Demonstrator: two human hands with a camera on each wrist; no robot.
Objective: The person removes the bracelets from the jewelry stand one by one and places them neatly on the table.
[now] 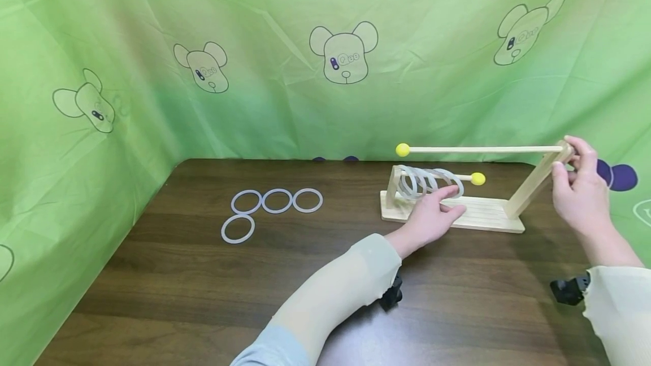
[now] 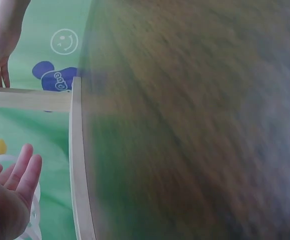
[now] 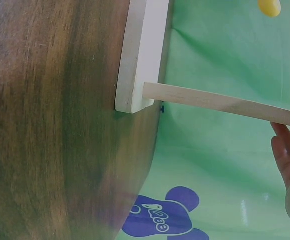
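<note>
A wooden ring stand (image 1: 475, 213) has a short post at left and a tall slanted post (image 1: 535, 181) at right. Several translucent rings (image 1: 418, 182) hang on its lower dowel, which ends in a yellow ball (image 1: 477, 179). My left hand (image 1: 431, 216) is at the front of these rings, fingers extended; its index finger overlaps the rightmost ring, though contact is unclear. In the left wrist view, the fingers of the left hand (image 2: 10, 195) look loosely spread beside the rings. My right hand (image 1: 585, 191) holds the top of the tall post, also visible in the right wrist view (image 3: 225, 102).
Several more rings (image 1: 277, 212) lie flat on the brown wooden table (image 1: 203, 298) at left. The upper dowel (image 1: 483, 149) reaches left above the rings to another yellow ball (image 1: 403, 150). A green printed curtain (image 1: 274, 117) hangs behind the table.
</note>
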